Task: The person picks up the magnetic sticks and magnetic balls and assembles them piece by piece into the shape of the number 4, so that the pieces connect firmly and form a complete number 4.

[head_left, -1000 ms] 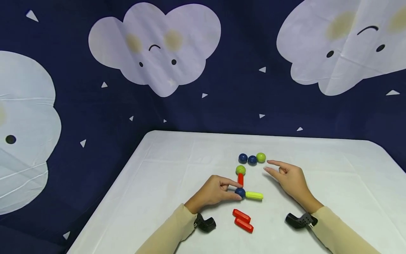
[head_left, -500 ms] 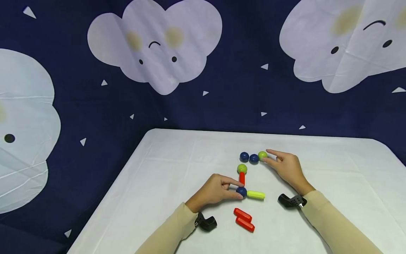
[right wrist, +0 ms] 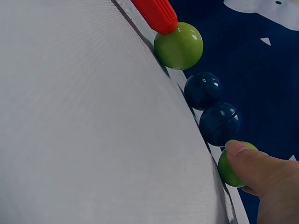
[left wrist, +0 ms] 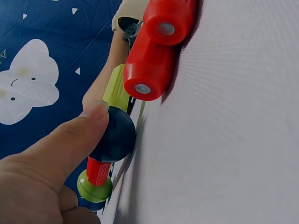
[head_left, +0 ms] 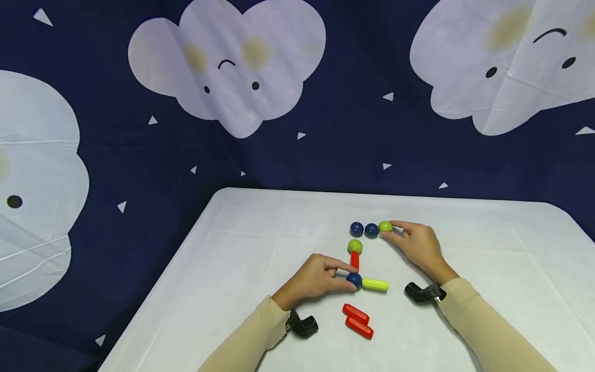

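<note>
I have the right hand (head_left: 418, 245) pinching the green ball (head_left: 385, 226), at the right end of a row with two blue balls (head_left: 371, 230); it lies beyond and right of the blue corner ball (head_left: 354, 280) my left hand (head_left: 316, 279) pinches. From that corner, a red rod (head_left: 355, 261) runs away, a yellow rod (head_left: 375, 284) rightward. White surface (head_left: 260, 232) below, dark cloud-printed cloth (head_left: 279, 160) behind.

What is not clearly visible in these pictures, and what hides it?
Left wrist: part of the dark blue plastic ball, behind the left hand.
Left wrist: one end of the upper red plastic stick, cut by the top edge.
Right wrist: much of the held lime-green plastic ball, behind the right hand.
Right wrist: a ridged red plastic stick, cut likewise.
</note>
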Tool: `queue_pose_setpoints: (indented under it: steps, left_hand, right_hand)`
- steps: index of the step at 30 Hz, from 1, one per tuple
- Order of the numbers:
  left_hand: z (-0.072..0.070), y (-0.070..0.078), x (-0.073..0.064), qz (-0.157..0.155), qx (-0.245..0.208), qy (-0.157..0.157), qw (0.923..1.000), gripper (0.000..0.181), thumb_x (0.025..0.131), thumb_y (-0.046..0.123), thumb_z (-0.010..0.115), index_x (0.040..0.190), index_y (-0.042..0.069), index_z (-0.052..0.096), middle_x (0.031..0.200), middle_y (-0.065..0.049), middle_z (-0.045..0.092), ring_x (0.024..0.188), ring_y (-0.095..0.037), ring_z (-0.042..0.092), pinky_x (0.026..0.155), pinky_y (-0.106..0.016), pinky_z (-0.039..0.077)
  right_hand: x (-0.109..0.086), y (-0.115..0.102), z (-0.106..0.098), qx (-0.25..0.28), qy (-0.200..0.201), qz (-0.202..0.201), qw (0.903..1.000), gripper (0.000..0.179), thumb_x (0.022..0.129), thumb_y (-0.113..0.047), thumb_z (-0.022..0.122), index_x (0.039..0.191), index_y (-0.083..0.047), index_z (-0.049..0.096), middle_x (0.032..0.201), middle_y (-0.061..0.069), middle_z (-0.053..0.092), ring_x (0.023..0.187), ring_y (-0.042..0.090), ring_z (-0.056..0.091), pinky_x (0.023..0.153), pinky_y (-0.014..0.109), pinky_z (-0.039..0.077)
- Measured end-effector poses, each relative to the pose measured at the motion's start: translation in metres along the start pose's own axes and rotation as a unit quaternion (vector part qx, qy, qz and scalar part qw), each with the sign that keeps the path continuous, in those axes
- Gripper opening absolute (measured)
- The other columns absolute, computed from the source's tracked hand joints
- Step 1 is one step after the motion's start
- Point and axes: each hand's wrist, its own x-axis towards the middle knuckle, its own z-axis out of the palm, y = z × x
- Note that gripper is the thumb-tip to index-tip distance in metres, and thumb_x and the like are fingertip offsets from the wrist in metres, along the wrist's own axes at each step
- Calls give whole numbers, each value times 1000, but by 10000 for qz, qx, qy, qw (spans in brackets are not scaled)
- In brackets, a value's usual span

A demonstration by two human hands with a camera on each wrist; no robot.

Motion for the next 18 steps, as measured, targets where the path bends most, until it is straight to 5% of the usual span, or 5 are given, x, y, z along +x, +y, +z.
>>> queue_pose_setpoints:
  steps: [10,18]
  left_hand:
    - [-1,0,-1,24,83,-8,10000,31,79,28,90,109,25,82,54,8,31,48,-4,28,47,-22,22]
    - [-2,-1,0,47,77,-33,10000,31,79,29,91,109,24,82,54,9,30,48,-4,28,48,-22,22]
  right_hand:
    - [-7,1,1,175,94,72,9998,51,91,-48,76,121,-6,75,52,-5,38,49,13,35,50,30,27]
    - [-32,-2,-9,345,185,137,9991,47,90,-43,79,120,-7,75,52,-7,34,49,9,29,48,30,27]
